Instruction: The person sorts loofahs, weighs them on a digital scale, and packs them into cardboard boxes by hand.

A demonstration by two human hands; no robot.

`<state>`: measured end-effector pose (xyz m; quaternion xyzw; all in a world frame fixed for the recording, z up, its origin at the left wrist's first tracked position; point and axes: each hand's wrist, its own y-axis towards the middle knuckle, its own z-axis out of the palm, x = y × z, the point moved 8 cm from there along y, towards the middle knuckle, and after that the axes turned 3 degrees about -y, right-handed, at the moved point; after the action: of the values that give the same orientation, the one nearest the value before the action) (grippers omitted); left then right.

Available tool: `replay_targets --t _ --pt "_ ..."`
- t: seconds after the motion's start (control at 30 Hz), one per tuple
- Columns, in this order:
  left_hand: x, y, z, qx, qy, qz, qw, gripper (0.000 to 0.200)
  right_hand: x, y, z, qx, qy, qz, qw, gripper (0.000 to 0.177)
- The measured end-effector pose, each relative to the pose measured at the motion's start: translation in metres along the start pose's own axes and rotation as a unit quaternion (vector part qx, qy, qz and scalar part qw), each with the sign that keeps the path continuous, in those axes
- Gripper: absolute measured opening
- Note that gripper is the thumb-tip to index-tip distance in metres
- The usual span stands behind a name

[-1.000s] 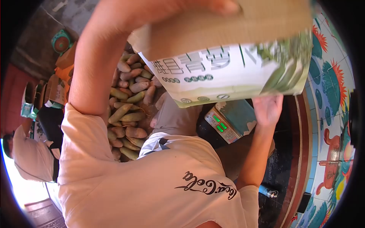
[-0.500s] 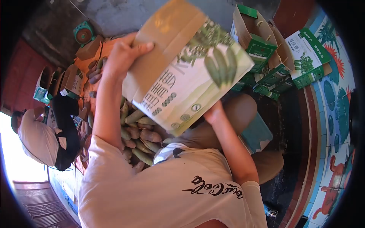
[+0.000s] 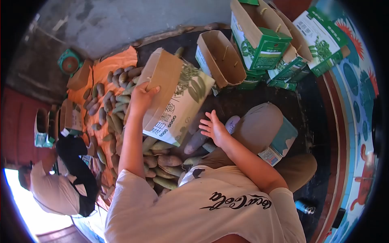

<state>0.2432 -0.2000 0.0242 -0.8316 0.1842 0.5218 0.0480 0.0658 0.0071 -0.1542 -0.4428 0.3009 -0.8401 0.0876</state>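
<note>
My left hand (image 3: 144, 98) is closed on the brown flap edge of an upright cardboard box (image 3: 184, 103), whose white and green side is printed with long green vegetables and lettering. The box is tilted, over the near part of a pile of long brown and green root vegetables (image 3: 166, 160). My right hand (image 3: 214, 128) is apart from the box, to its right, with the fingers spread and nothing in them. Near that hand a large purplish root vegetable (image 3: 195, 141) lies by my bent knee (image 3: 259, 125).
More vegetables lie on an orange sheet (image 3: 126, 60). At the back right stand an open carton (image 3: 221, 60) and several green and white cartons (image 3: 267, 44). A person (image 3: 54, 186) crouches at left near other cartons (image 3: 72, 117). A teal stool (image 3: 283, 137) is beside my knee.
The box has moved down and left, away from the camera, still in my left hand. My right hand has let go of it and opened. The view has shifted, showing more of the pile.
</note>
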Motion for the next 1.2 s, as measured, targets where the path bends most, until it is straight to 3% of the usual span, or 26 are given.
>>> replay_targets --t 0.13,0.2,0.37,0.4,0.47,0.5,0.57,0.67,0.73,0.83,0.93,1.03,1.13,1.2 --pt "0.026 0.011 -0.005 -0.083 0.148 0.002 0.985 0.025 -0.002 0.006 -0.013 -0.043 -0.024 0.010 0.999 0.079" --pt "0.019 0.002 -0.020 -0.121 0.055 0.039 0.990 0.027 -0.001 0.019 -0.019 -0.065 -0.038 0.008 0.997 0.078" --pt "-0.007 -0.025 -0.080 -0.150 -0.106 0.004 0.983 0.021 0.000 0.073 -0.019 -0.149 -0.048 0.003 0.988 0.069" --pt "-0.026 -0.033 -0.084 -0.152 -0.218 0.017 0.964 0.019 0.001 0.086 -0.013 -0.147 -0.055 -0.011 0.988 0.069" --pt "-0.028 -0.046 -0.105 -0.171 -0.255 -0.004 0.952 0.022 0.005 0.104 -0.001 -0.144 -0.073 -0.039 0.986 0.071" --pt "-0.031 -0.051 -0.111 -0.184 -0.272 -0.016 0.944 0.024 -0.001 0.107 0.008 -0.095 -0.044 0.006 0.995 0.071" --pt "0.009 -0.052 -0.127 -0.172 -0.285 -0.026 0.943 0.030 -0.003 0.093 0.031 0.007 0.016 0.095 0.995 0.071" --pt "0.036 -0.056 -0.109 -0.169 -0.292 -0.087 0.937 0.033 0.007 0.063 0.031 -0.067 -0.075 0.054 0.993 0.077" --pt "0.079 -0.056 -0.108 -0.178 -0.281 -0.136 0.933 0.033 -0.051 0.118 0.024 -0.011 -0.085 0.018 0.996 0.087" --pt "0.167 -0.064 -0.107 -0.214 -0.344 -0.204 0.891 0.041 -0.056 0.095 0.013 -0.063 -0.206 0.100 0.971 0.084" --pt "0.221 -0.084 -0.080 -0.179 -0.388 -0.312 0.848 0.061 -0.018 0.072 0.017 -0.074 -0.367 0.039 0.926 0.073" --pt "0.262 -0.100 -0.056 -0.151 -0.451 -0.313 0.822 0.072 0.037 0.033 0.035 -0.054 -0.406 -0.089 0.908 0.066" --pt "0.280 -0.102 -0.022 -0.101 -0.520 -0.308 0.791 0.075 0.054 0.025 0.048 -0.071 -0.403 -0.279 0.869 0.055" --pt "0.294 -0.101 -0.012 -0.080 -0.527 -0.318 0.784 0.075 0.061 0.019 0.042 -0.100 -0.424 -0.309 0.846 0.050"
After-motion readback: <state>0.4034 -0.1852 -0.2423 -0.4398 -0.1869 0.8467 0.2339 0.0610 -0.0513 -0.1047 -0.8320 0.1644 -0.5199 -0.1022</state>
